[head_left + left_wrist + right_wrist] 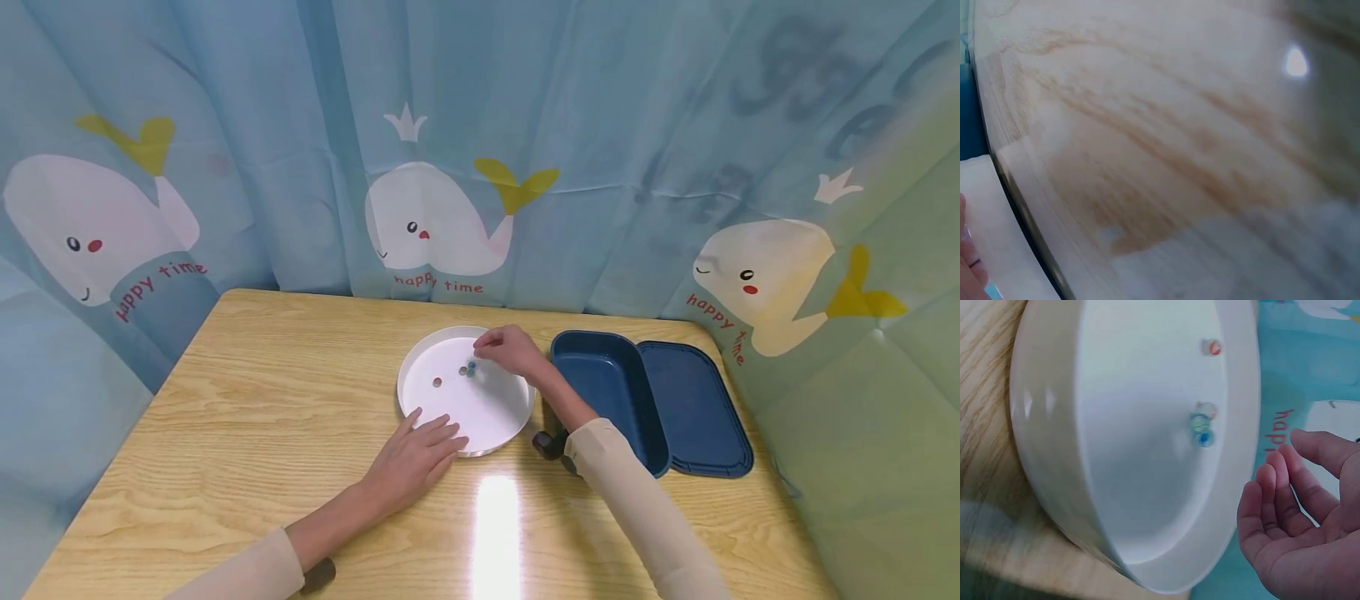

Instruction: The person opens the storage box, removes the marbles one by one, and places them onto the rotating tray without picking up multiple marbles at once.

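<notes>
A round white dish (495,417) holds several small glass marbles. A reddish marble (437,382) lies apart on the left. A pale marble (1207,410), a green marble (1200,424) and a blue marble (1204,439) sit clustered together. My left hand (420,454) rests at the dish's near left rim, fingers spread; the left wrist view catches only a few fingertips. Over the far right part of the dish hovers my right hand (513,350), just beside the cluster. Its fingers are loosely bent, thumb near the index fingertip, and nothing shows between them.
Right of the dish stands a deep blue box (611,383), partly hidden behind my right forearm. Its flat blue lid (697,408) lies against its right side. A curtain (300,208) printed with whales hangs behind the wooden table (262,392).
</notes>
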`<state>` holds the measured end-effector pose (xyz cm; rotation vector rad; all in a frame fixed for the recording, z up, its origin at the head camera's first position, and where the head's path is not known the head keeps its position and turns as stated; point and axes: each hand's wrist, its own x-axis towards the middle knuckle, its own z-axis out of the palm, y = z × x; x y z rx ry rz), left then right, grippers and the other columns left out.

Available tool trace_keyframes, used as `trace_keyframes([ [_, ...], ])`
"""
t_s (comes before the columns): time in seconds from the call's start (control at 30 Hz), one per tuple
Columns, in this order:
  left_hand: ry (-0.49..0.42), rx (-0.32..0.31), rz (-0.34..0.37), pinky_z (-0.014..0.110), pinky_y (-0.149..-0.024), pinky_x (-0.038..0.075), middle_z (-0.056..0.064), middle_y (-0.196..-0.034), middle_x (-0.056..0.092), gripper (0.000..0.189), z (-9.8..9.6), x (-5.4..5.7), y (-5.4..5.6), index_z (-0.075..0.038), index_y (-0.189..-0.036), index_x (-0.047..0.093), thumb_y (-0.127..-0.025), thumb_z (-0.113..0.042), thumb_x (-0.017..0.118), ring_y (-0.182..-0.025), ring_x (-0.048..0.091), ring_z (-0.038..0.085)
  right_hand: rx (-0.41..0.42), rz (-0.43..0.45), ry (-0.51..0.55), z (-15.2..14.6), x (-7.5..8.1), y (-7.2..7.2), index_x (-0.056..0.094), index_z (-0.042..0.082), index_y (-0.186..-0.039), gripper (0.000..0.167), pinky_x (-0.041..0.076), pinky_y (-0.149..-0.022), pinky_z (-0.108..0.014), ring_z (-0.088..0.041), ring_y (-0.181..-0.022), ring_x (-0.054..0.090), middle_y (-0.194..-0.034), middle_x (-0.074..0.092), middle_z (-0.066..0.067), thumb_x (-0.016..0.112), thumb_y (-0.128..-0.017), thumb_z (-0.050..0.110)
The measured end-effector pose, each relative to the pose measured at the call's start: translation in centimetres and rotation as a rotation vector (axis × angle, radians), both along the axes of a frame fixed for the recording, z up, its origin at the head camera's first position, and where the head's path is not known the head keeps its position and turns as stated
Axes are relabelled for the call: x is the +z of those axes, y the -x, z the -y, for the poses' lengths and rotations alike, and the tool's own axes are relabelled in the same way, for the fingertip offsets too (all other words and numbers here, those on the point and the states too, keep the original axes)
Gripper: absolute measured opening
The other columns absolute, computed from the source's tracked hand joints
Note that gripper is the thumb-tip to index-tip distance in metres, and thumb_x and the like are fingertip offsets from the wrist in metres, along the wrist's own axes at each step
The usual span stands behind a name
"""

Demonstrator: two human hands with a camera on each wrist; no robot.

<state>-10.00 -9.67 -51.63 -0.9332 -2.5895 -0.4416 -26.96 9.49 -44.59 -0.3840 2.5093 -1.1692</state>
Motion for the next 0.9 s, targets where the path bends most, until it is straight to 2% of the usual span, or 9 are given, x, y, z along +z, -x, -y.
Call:
trace_keyframes([
  [0.2, 0.002, 0.009, 0.012, 0.059, -0.108, 0.035, 0.005, -0.125, 0.068, 0.026, 0.0, 0.0, 0.0, -0.017, -0.121, 0.071, -0.096, -0.02, 0.064, -0.126, 0.056, 0.025, 0.069, -0.048, 0.045, -1.1, 1.5, -0.7, 0.073, -0.001, -0.113, 0.025, 0.054, -0.087, -0.037, -0.024, -0.1, 0.066, -0.102, 0.072, -0.008, 0.068, -0.096, 0.016],
  [0.3, 0.001, 0.011, 0.017, 0.058, -0.108, 0.035, 0.005, -0.125, 0.068, 0.026, 0.0, 0.0, 0.0, -0.017, -0.121, 0.071, -0.097, -0.021, 0.063, -0.126, 0.056, 0.025, 0.08, -0.04, 0.064, -1.9, 2.1, -1.1, 0.071, -0.002, -0.116, 0.028, 0.054, -0.088, -0.038, -0.024, -0.101, 0.065, -0.103, 0.071, -0.008, 0.067, -0.096, 0.017],
  [0.6, -0.01, 0.006, -0.001, 0.059, -0.107, 0.035, 0.005, -0.125, 0.068, 0.026, 0.0, -0.1, 0.0, -0.017, -0.12, 0.072, -0.096, -0.02, 0.063, -0.126, 0.057, 0.025, 0.033, -0.009, 0.112, -4.5, 3.4, -2.2, 0.069, -0.001, -0.118, 0.028, 0.051, -0.092, -0.046, -0.03, -0.104, 0.063, -0.106, 0.069, -0.011, 0.065, -0.098, 0.017],
  [0.9, -0.021, 0.003, 0.005, 0.059, -0.107, 0.035, 0.006, -0.125, 0.068, 0.025, 0.0, 0.0, 0.0, -0.016, -0.119, 0.072, -0.097, -0.02, 0.063, -0.126, 0.057, 0.025, -0.009, -0.008, 0.12, -8.0, 2.9, -2.2, 0.067, -0.002, -0.119, 0.027, 0.048, -0.095, -0.052, -0.03, -0.108, 0.061, -0.115, 0.067, -0.014, 0.063, -0.099, 0.016],
])
